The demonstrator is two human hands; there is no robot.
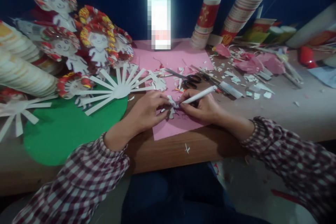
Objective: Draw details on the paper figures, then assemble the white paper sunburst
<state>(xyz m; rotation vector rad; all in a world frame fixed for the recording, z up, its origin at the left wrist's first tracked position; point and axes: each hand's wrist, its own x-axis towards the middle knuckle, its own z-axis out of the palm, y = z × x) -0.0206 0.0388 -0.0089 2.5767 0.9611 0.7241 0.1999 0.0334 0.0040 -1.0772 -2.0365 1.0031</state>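
Observation:
My right hand (202,106) grips a white pen (201,94), its tip down on a small white paper cut-out figure (172,106). My left hand (147,110) pinches that cut-out from the left and holds it flat on a pink paper sheet (170,129) lying on the wooden table (170,150). Both hands meet over the figure near the table's front edge. Checked sleeves cover both forearms.
Black-handled scissors (190,79) lie just behind my hands among white paper scraps. A green paper disc (65,129) with a white fan-cut paper cup (118,89) is at left, paper-cup dolls (97,42) behind it. Stacked paper cups (238,12) and a bright lamp (159,19) stand at the back.

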